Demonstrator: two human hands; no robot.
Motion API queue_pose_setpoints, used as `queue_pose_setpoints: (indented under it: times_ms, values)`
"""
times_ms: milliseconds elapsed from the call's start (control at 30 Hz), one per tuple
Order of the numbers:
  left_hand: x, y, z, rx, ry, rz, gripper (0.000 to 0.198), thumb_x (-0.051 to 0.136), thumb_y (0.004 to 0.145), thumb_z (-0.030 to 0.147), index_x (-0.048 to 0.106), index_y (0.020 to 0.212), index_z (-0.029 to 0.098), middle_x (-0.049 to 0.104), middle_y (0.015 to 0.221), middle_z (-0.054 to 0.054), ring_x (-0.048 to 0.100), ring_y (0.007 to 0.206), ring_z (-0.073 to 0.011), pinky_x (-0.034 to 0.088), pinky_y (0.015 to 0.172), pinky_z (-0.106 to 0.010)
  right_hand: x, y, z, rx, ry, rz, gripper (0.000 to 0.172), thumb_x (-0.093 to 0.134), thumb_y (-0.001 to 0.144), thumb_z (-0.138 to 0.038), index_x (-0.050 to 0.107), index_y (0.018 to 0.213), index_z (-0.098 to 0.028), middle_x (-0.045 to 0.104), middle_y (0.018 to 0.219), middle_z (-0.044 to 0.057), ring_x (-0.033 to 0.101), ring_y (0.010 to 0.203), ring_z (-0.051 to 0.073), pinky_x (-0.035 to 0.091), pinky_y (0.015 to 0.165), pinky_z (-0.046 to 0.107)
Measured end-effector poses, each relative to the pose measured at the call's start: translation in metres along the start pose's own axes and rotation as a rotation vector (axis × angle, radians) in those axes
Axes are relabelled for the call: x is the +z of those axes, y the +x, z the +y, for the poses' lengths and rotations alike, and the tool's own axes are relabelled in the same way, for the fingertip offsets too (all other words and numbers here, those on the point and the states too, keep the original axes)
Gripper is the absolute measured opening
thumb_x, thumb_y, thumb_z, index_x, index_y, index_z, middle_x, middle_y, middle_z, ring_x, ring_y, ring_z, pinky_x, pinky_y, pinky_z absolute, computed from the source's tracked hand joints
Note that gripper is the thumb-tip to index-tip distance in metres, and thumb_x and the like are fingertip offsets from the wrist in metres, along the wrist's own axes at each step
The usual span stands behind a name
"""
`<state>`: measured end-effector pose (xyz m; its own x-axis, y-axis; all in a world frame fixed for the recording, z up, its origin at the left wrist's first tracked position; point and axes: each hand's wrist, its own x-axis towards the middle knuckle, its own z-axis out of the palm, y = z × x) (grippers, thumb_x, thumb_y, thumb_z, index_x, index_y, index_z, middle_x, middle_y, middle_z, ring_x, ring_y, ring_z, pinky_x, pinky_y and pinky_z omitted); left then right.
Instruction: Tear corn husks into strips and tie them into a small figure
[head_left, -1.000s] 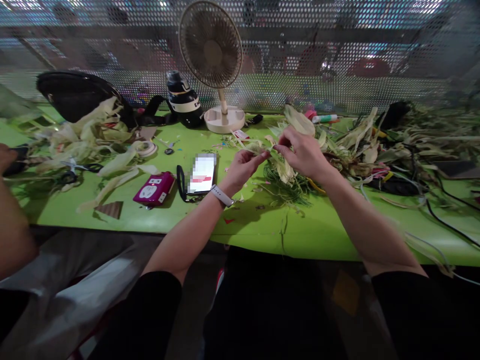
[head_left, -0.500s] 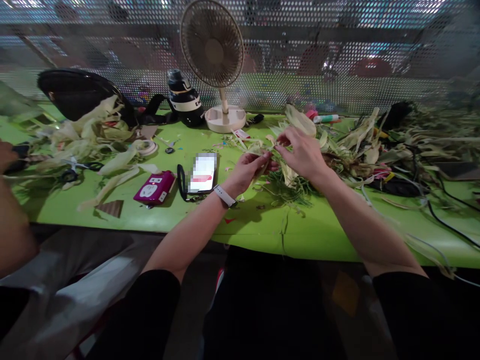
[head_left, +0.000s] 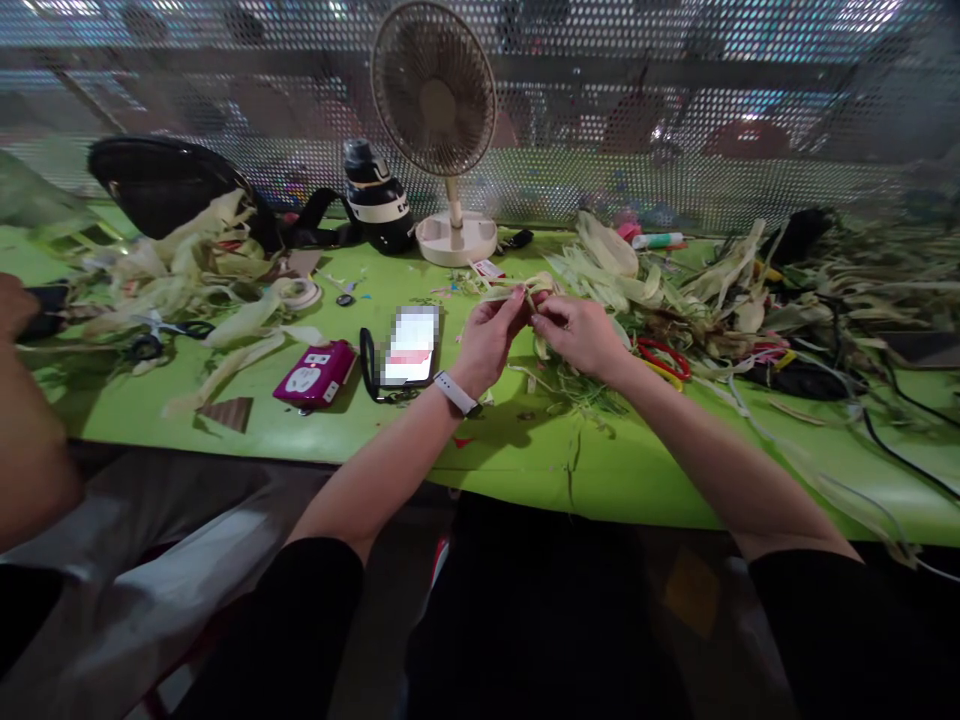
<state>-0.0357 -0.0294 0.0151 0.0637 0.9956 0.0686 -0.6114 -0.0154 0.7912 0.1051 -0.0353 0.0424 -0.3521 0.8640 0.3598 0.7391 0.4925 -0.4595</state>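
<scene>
My left hand (head_left: 491, 338) and my right hand (head_left: 574, 332) meet above the green table (head_left: 487, 450), fingers pinched on a pale strip of corn husk (head_left: 517, 289) held between them. A white watch band sits on my left wrist. Thin green strands (head_left: 581, 385) lie on the table just under my right hand. A big heap of husks and leaves (head_left: 675, 280) spreads to the right of my hands.
A phone (head_left: 409, 347) and a magenta power bank (head_left: 313, 373) lie left of my hands. A white fan (head_left: 442, 110), a black bottle (head_left: 375, 195), scissors (head_left: 161, 333), tape (head_left: 296, 293) and more husks (head_left: 180, 270) sit further back. Another person's arm (head_left: 26, 440) is at far left. Cables (head_left: 892, 440) trail right.
My right hand has come down and left, closer to my left hand, so both now pinch the husk strip together. The view shifted slightly right.
</scene>
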Motion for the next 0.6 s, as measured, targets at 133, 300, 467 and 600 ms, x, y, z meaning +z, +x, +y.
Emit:
queue_pose_setpoints:
  times_ms: [133,300,467,600]
  values:
    - [-0.002,0.002,0.003,-0.047,-0.056,0.030,0.002,0.075,0.084,0.018,0.075,0.084,0.016,0.080,0.093,-0.006,0.074,0.108,-0.0181,0.053,0.102,-0.034,-0.003,0.002,0.003,-0.037,0.100,-0.019,0.020,0.052,0.088,-0.027,0.049,0.070,-0.021,0.059,0.073,0.002,0.049,0.070,0.016,0.036,0.069,0.030]
    - [-0.004,0.007,0.008,-0.091,-0.089,0.110,0.006,0.071,0.085,0.012,0.073,0.081,0.015,0.078,0.082,-0.004,0.075,0.094,-0.0140,0.054,0.097,-0.030,-0.006,0.004,0.006,-0.037,0.124,-0.075,0.023,0.053,0.088,-0.029,0.046,0.067,-0.021,0.051,0.064,-0.001,0.043,0.063,0.013,0.032,0.064,0.028]
    - [-0.003,0.007,0.008,-0.075,-0.095,0.122,0.011,0.069,0.087,0.010,0.072,0.078,0.015,0.075,0.077,0.000,0.072,0.077,-0.0086,0.055,0.082,-0.024,-0.007,0.004,0.004,-0.015,0.135,-0.135,0.023,0.053,0.087,-0.027,0.046,0.065,-0.021,0.047,0.059,-0.003,0.041,0.059,0.012,0.031,0.062,0.028]
    - [-0.003,0.003,0.009,-0.071,0.004,0.042,0.004,0.076,0.084,0.018,0.073,0.082,0.016,0.075,0.081,-0.001,0.070,0.076,-0.0086,0.055,0.075,-0.023,-0.015,0.001,0.004,0.025,0.153,-0.167,0.023,0.059,0.084,-0.031,0.054,0.065,-0.019,0.054,0.061,-0.001,0.045,0.058,0.012,0.034,0.062,0.029]
